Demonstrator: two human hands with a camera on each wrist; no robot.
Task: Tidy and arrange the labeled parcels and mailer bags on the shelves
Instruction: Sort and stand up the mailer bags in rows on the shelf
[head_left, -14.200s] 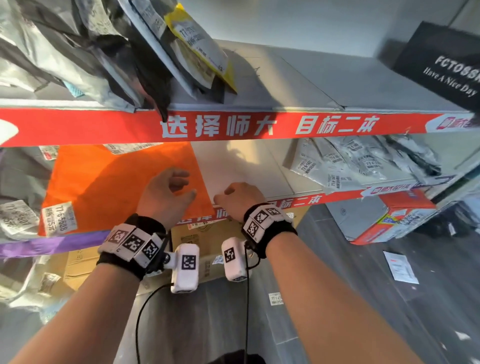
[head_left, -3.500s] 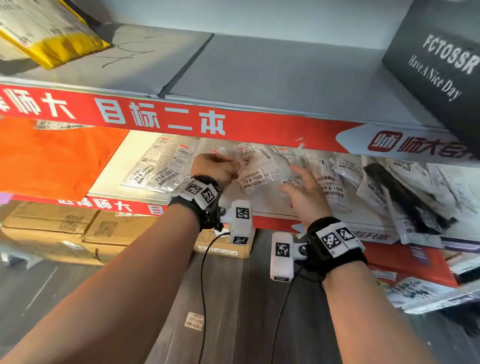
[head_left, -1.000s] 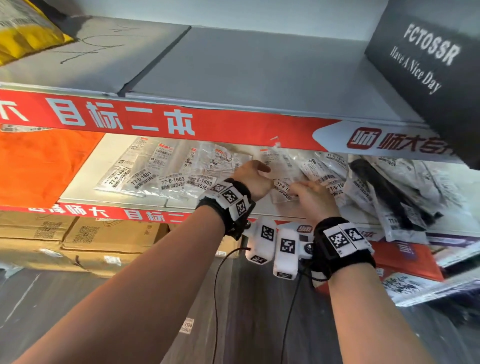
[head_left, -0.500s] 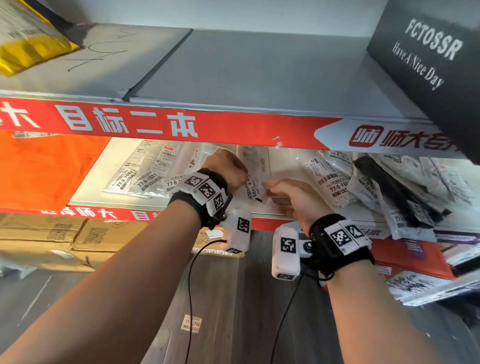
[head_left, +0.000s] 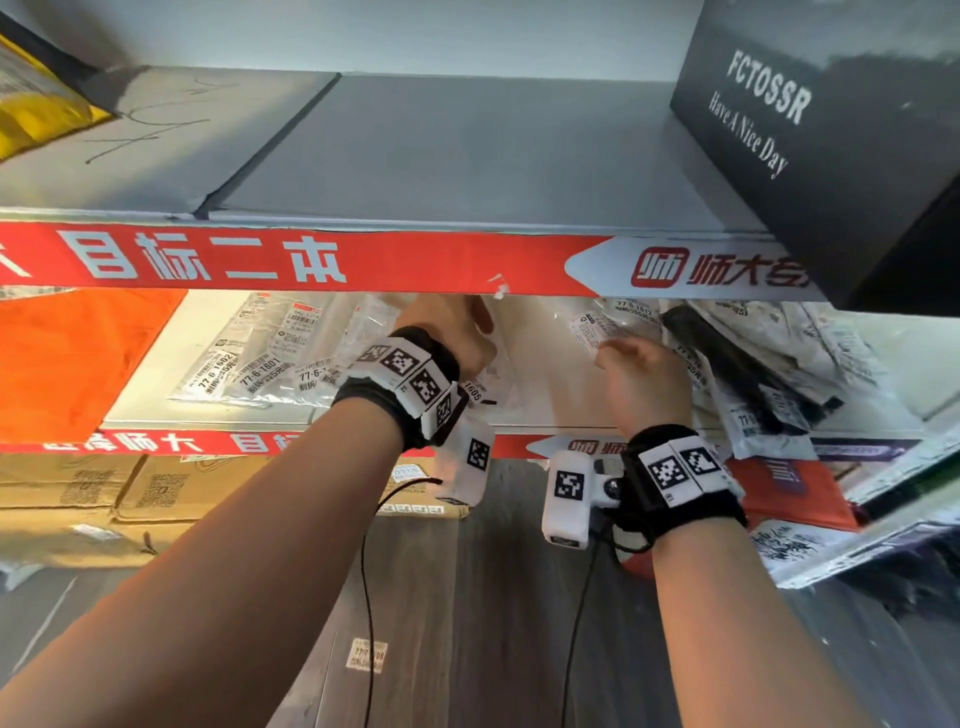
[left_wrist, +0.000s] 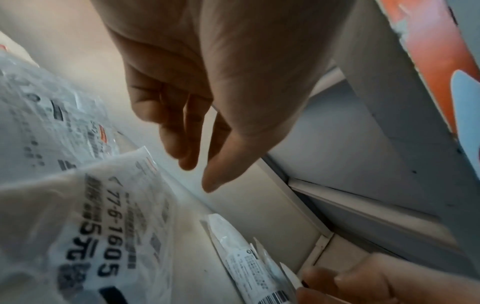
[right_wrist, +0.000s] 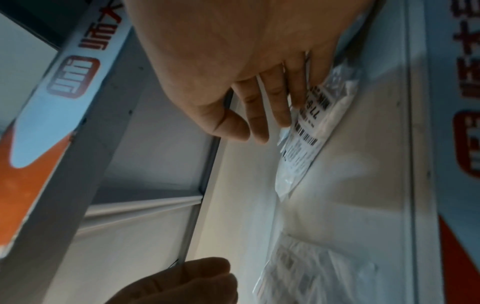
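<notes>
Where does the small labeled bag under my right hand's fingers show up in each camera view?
Head: small labeled bag, centre-right, just beyond the right hand.
Left wrist: bottom centre, by the right hand's fingertips.
Right wrist: upper right, under the fingers.
Shared landmark: the red-and-white shelf banner.

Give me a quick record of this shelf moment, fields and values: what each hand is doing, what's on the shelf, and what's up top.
left hand: open above bag labeled 77-6-1605, holding nothing
right hand: fingers on a small clear labeled bag
middle shelf: row of clear labeled bags at left, jumbled pile at right
top shelf: black box
</notes>
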